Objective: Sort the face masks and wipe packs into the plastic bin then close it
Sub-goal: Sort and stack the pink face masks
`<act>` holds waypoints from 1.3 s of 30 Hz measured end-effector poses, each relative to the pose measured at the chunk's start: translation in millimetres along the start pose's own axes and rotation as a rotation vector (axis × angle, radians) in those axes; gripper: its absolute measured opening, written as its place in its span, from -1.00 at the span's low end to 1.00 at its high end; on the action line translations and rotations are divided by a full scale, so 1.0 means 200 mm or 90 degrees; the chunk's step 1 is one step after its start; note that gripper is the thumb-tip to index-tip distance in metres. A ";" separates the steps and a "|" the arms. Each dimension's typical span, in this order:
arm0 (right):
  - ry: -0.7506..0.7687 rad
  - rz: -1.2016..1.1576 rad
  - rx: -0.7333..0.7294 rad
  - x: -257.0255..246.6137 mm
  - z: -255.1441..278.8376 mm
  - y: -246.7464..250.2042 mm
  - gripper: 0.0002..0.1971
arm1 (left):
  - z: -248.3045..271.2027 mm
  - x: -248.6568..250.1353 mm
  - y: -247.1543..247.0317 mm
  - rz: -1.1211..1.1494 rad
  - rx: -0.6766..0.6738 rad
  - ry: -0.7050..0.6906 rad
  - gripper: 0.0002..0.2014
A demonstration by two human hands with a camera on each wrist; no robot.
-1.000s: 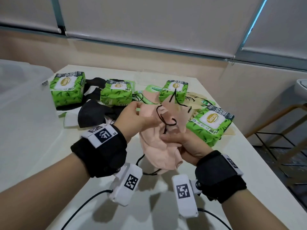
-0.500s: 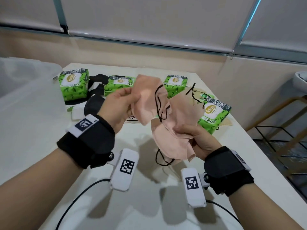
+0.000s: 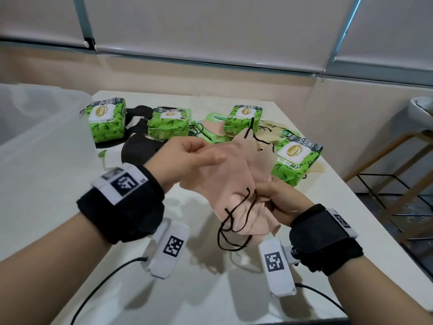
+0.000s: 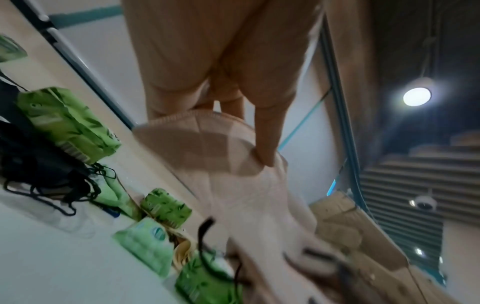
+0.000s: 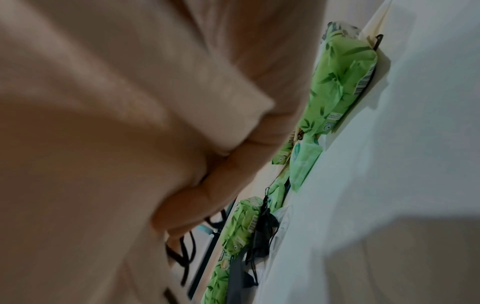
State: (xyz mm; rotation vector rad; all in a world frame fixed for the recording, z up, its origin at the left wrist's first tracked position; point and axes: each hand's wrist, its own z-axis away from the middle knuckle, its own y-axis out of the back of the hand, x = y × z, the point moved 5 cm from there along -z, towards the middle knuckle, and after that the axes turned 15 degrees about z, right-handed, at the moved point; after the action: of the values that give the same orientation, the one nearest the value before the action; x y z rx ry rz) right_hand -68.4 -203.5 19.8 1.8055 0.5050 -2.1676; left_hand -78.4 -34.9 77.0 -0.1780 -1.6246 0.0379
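Observation:
Both hands hold a bunch of pink face masks (image 3: 230, 184) with black ear loops above the white table (image 3: 210, 289). My left hand (image 3: 199, 158) pinches the bunch's upper left edge, thumb on top. My right hand (image 3: 276, 198) grips its lower right part. In the left wrist view the fingers (image 4: 265, 144) press on a pink mask (image 4: 202, 148). Pink cloth (image 5: 103, 102) fills the right wrist view. Green wipe packs (image 3: 106, 118) (image 3: 168, 123) (image 3: 243, 119) (image 3: 297, 158) and black masks (image 3: 138, 148) lie beyond. The clear plastic bin (image 3: 35, 127) stands at the left.
Beige masks (image 3: 271, 127) and a flat light-green pack (image 3: 215, 118) lie among the wipe packs. The table's right edge drops off toward a wooden-legged stool (image 3: 398, 160). A wall runs close behind the table.
The left hand brought its pink mask down and right onto the masks in the right hand. The hands now meet on one bunch, held lower than half a second ago.

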 end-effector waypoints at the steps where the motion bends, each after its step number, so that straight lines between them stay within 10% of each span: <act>1: 0.005 0.013 -0.015 -0.01 0.01 -0.01 -0.61 | -0.01 -0.03 -0.01 -0.021 0.022 0.001 -0.86; 12: -0.006 0.032 -0.054 0.00 0.02 0.01 -0.48 | -0.04 0.00 0.11 0.083 0.131 -0.032 -0.81; 18: -0.003 0.121 0.240 0.03 -0.04 0.17 -0.64 | 0.00 0.13 0.14 0.142 0.071 -0.033 -0.86; 22: 0.173 0.231 0.392 -0.08 0.02 0.22 -0.64 | 0.02 0.15 0.13 0.128 0.005 0.033 -0.90; 27: 0.339 0.347 0.407 -0.18 0.09 0.17 -0.59 | 0.02 0.08 0.15 0.110 0.028 0.106 -0.95; 39: 0.319 0.381 0.182 -0.18 0.09 0.06 -0.66 | 0.01 0.03 0.14 0.305 0.035 0.181 -0.84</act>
State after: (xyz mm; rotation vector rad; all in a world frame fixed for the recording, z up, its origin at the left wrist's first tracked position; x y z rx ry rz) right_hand -73.5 -222.4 56.5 2.2838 -0.2557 -1.4356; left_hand -78.7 -6.7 79.2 -0.5037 -1.2671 0.4068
